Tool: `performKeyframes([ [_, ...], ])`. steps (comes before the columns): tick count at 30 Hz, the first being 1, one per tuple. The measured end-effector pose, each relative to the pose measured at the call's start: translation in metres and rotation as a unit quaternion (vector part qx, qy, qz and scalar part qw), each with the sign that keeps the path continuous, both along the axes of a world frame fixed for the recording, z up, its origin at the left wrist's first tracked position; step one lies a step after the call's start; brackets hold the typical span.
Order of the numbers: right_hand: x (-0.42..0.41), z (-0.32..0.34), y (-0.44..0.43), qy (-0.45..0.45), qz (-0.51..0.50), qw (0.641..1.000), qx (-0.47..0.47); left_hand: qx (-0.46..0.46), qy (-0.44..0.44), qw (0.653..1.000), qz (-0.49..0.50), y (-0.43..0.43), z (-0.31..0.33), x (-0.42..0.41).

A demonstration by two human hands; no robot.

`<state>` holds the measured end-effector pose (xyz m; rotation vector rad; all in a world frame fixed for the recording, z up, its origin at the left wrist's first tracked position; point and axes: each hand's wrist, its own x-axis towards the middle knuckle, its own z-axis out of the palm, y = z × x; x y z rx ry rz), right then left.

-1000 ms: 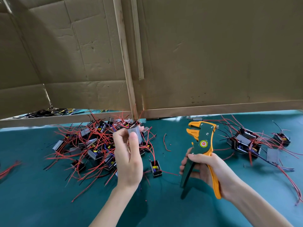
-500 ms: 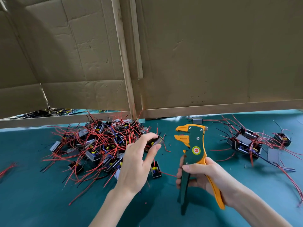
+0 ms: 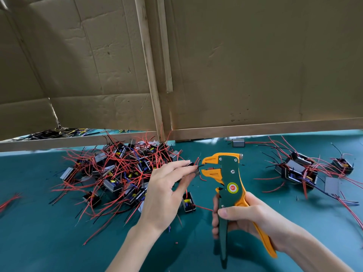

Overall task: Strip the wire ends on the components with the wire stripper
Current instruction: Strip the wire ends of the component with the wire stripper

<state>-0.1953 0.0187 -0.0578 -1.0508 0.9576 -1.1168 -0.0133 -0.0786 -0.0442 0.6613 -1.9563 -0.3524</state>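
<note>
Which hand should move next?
Right: the right hand grips the green-and-orange wire stripper by its handles, ready to squeeze; the left hand only pinches the small dark component at its mouth.

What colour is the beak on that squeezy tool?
Orange beak on the wire stripper, whose body is dark green. Head view.
</note>
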Motion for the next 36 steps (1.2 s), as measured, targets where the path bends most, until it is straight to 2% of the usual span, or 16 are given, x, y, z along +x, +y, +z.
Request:
performKeyframes([
  [5,0.001,0.002,0.002,0.003,-0.004,1.000,-0.005,-0.051,-0.046,0.997,0.022,0.004,0.001,0.000],
  [11,0.002,0.008,0.005,0.014,-0.010,1.000,-0.011,-0.061,-0.078,0.995,0.031,0.004,0.006,0.002],
  [23,0.006,0.011,0.008,0.047,-0.040,0.998,0.001,-0.066,-0.075,0.995,0.032,0.005,0.008,0.004],
  [31,0.024,0.000,0.008,0.067,-0.134,0.988,0.025,-0.073,-0.082,0.993,0.039,0.005,0.006,0.002],
  [33,0.023,0.002,0.008,0.028,-0.096,0.995,0.018,-0.060,-0.090,0.994,0.029,0.006,0.004,0.001],
  [36,0.012,0.011,0.006,-0.078,-0.033,0.996,-0.014,-0.038,-0.071,0.997,0.022,0.004,0.005,0.003],
])
